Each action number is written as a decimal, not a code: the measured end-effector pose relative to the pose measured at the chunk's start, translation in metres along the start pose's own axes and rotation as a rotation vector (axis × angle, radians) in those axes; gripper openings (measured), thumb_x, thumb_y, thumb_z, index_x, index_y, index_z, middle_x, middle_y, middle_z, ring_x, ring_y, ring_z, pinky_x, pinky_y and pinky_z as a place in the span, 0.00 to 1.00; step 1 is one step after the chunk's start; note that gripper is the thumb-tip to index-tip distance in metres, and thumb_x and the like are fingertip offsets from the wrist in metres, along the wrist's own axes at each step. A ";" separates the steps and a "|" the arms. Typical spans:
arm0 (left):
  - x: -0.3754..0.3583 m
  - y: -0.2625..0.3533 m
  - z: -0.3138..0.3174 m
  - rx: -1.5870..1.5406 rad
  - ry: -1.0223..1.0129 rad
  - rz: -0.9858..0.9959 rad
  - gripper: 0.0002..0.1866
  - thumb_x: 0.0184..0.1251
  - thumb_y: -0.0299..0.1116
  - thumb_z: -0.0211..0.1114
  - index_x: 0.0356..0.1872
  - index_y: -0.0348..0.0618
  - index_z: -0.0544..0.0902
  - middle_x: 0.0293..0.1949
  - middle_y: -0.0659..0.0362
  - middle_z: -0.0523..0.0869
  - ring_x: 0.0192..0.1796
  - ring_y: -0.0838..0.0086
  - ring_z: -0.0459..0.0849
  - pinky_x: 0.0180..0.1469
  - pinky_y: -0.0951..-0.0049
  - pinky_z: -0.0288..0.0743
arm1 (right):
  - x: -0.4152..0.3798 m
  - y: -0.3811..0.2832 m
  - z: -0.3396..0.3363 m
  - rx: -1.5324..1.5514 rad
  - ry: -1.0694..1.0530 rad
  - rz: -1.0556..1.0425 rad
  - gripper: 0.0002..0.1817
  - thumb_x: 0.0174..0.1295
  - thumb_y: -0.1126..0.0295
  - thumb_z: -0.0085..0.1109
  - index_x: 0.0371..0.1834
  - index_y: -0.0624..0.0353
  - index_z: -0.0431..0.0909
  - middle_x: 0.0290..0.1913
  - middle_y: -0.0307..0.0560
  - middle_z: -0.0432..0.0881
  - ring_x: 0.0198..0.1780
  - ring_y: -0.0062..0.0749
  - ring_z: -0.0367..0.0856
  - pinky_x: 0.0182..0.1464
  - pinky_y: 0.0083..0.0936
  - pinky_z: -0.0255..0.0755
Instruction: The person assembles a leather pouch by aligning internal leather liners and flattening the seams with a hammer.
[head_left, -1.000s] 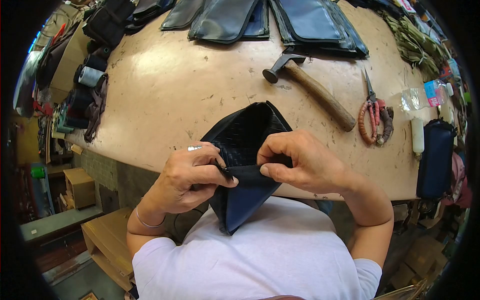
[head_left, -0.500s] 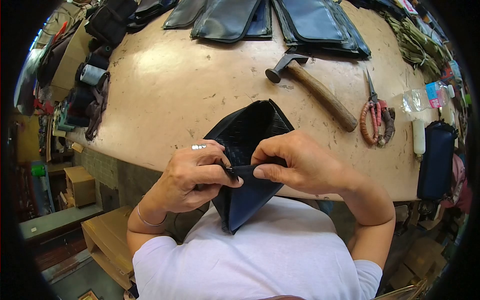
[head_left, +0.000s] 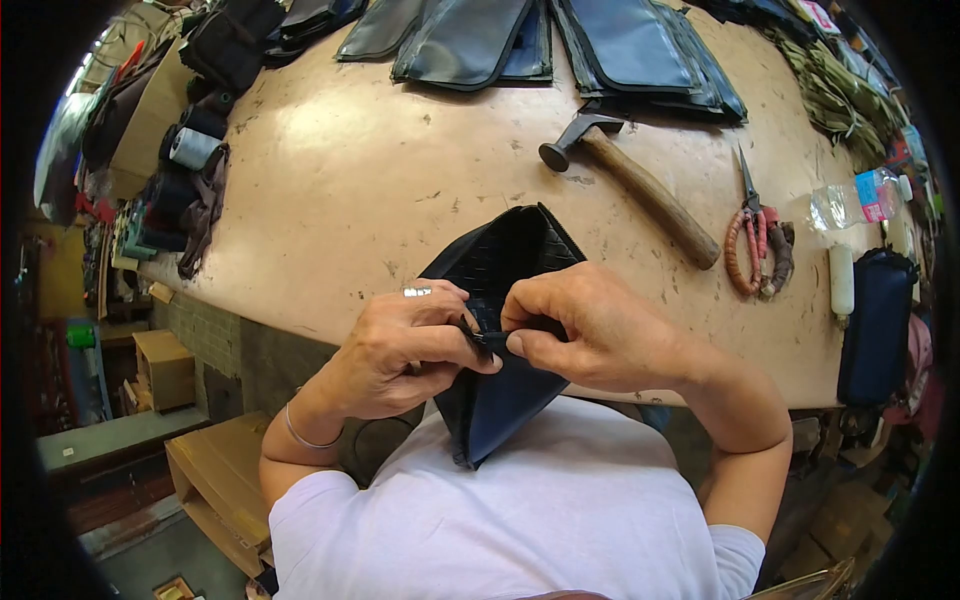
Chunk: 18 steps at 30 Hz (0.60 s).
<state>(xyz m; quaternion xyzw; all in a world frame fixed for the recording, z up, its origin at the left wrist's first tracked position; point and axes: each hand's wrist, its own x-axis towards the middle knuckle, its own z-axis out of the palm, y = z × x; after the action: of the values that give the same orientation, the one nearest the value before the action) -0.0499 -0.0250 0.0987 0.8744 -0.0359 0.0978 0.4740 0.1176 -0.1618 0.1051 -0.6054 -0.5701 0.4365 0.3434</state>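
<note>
One pouch [head_left: 512, 400] gapes beyond the left hand [head_left: 405, 345] and right hand [head_left: 597, 325], which pinch its near rim [head_left: 499, 346] side by side.

White short-sleeved shirt [head_left: 520, 500], silver ring [head_left: 417, 292], thin bangle [head_left: 296, 433]

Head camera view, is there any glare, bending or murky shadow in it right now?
Head view: strong fisheye bending, with black corners; head view: pale glare on the upper left of the table, some sheen on the stacked dark pieces; head view: deep shadow inside the dark pouch.
</note>
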 end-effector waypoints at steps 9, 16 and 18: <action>0.000 0.001 0.002 -0.016 0.026 0.029 0.16 0.33 0.17 0.61 0.27 0.48 0.84 0.26 0.61 0.78 0.31 0.67 0.78 0.52 0.62 0.70 | 0.005 -0.008 0.004 -0.123 0.039 -0.036 0.07 0.47 0.71 0.57 0.27 0.63 0.77 0.21 0.51 0.76 0.23 0.41 0.75 0.26 0.30 0.67; -0.008 -0.003 0.002 -0.134 0.080 -0.029 0.14 0.32 0.15 0.60 0.24 0.44 0.84 0.21 0.61 0.75 0.29 0.69 0.76 0.52 0.63 0.69 | -0.013 0.019 -0.013 -0.146 0.010 -0.011 0.08 0.44 0.68 0.55 0.26 0.60 0.78 0.24 0.51 0.78 0.28 0.42 0.76 0.34 0.33 0.67; -0.009 -0.004 0.002 -0.153 0.101 -0.035 0.14 0.32 0.15 0.59 0.23 0.43 0.84 0.20 0.61 0.75 0.28 0.69 0.75 0.52 0.64 0.69 | -0.020 0.024 -0.017 -0.192 0.018 -0.084 0.08 0.47 0.68 0.57 0.28 0.59 0.77 0.27 0.47 0.78 0.31 0.38 0.76 0.40 0.32 0.65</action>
<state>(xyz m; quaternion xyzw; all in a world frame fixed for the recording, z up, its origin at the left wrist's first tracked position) -0.0575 -0.0252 0.0928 0.8301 -0.0041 0.1303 0.5421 0.1437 -0.1829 0.0922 -0.6149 -0.6313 0.3595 0.3068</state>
